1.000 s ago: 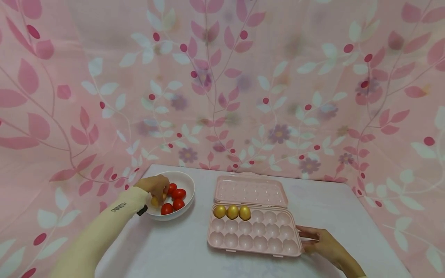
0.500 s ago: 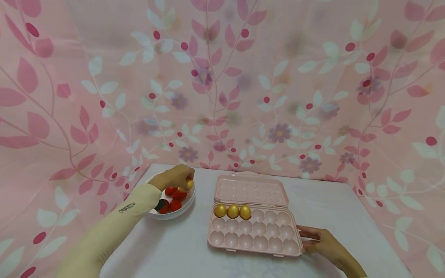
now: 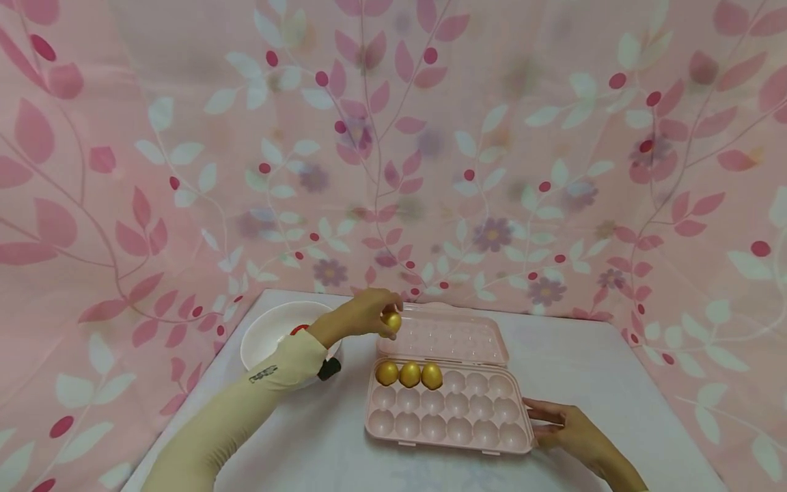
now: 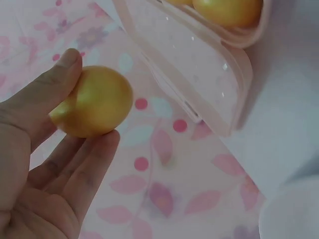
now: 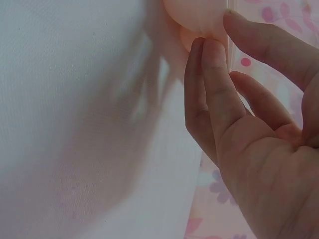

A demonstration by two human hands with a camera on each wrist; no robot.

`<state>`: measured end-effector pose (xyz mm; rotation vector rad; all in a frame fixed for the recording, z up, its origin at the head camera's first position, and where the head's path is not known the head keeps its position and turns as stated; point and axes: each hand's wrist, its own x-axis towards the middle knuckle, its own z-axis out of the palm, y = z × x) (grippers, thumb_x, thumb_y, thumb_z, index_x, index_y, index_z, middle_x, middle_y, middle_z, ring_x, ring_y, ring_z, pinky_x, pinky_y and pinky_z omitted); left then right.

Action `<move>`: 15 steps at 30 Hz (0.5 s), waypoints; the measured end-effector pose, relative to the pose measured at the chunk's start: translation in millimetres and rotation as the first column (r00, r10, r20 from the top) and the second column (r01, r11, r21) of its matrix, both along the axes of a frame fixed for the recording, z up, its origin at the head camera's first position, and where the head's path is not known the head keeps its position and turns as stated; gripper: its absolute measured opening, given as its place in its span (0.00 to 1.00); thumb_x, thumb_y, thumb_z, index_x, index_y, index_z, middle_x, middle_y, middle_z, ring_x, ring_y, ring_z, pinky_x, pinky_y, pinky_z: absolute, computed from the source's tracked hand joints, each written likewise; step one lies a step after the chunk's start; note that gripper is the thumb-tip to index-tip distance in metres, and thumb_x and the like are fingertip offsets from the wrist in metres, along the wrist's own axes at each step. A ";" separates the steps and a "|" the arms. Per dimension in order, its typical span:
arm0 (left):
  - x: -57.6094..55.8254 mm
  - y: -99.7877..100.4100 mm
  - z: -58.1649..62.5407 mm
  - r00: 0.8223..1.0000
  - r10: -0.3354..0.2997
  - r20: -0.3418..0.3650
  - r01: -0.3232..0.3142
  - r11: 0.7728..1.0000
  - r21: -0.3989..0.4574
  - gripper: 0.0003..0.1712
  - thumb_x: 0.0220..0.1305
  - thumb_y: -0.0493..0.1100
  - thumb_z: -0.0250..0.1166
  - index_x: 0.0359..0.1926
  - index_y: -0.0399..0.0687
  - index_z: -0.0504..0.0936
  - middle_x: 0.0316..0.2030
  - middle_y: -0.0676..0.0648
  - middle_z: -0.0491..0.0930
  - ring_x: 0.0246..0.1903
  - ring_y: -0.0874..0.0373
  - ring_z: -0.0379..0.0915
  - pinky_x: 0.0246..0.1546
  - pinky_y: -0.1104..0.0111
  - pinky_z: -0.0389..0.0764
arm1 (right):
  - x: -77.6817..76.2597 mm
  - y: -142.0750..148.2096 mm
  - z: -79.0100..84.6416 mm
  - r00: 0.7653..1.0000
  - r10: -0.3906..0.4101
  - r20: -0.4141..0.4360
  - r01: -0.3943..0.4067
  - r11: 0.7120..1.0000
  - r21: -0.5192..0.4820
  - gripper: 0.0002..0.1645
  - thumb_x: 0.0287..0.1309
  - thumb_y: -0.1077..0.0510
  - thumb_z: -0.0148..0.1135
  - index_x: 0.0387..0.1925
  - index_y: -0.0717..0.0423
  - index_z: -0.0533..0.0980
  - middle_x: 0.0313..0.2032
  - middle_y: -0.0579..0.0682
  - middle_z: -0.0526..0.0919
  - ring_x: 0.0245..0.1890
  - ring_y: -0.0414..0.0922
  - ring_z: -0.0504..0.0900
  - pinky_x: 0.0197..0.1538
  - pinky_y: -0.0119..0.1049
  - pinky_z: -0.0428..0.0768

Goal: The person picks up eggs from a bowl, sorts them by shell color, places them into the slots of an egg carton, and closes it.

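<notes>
A golden egg (image 4: 97, 102) is pinched between the thumb and fingertips of my left hand (image 3: 363, 314). In the head view this hand is raised in front of the left part of the pink egg box's open lid (image 3: 455, 335). Below stands the box's tray (image 3: 433, 447), whose back row holds three golden eggs (image 3: 410, 374) at its left end. The right hand (image 3: 572, 434) touches the tray's right edge, its fingers mostly straight. In the right wrist view the fingertips (image 5: 214, 50) meet the pink plastic near the cups.
At the table's left stands a white bowl (image 3: 261, 335), partly hidden by my left sleeve, with a red egg-shaped piece (image 3: 299, 329) showing. A pink floral cloth (image 3: 522, 171) rises behind the white table (image 3: 565, 348).
My left hand has taken a golden egg from the bowl, moving right with it over the bowl's rim to the lid. The right hand and the tray have hardly moved.
</notes>
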<state>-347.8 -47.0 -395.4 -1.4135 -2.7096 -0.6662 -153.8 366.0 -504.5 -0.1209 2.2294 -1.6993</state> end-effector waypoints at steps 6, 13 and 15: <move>8.5 25.3 -7.9 0.997 -0.053 -0.053 0.057 0.996 0.062 0.24 0.48 0.49 0.78 0.44 0.45 0.82 0.37 0.53 0.78 0.36 0.62 0.73 0.38 0.76 0.76 | -1.1 -0.8 0.0 1.000 0.008 0.005 -0.008 1.000 -0.004 0.42 0.53 0.67 0.67 0.68 0.71 0.60 0.60 0.72 0.70 0.54 0.58 0.78 0.45 0.43 0.82; 16.4 53.1 -17.8 0.996 -0.080 -0.028 0.082 0.989 0.125 0.23 0.48 0.49 0.78 0.42 0.47 0.80 0.37 0.54 0.77 0.36 0.62 0.72 0.37 0.78 0.75 | -0.6 0.4 -0.1 1.000 0.008 0.009 -0.008 1.000 -0.014 0.42 0.53 0.67 0.67 0.68 0.71 0.60 0.64 0.72 0.66 0.56 0.59 0.77 0.46 0.43 0.82; 18.9 60.9 -21.0 0.997 -0.074 -0.009 0.075 0.989 0.128 0.22 0.49 0.49 0.78 0.42 0.48 0.80 0.37 0.54 0.77 0.37 0.61 0.72 0.38 0.78 0.75 | -0.3 0.5 0.0 1.000 0.008 0.006 -0.008 1.000 -0.011 0.43 0.53 0.67 0.67 0.68 0.71 0.60 0.63 0.72 0.67 0.56 0.59 0.77 0.46 0.42 0.82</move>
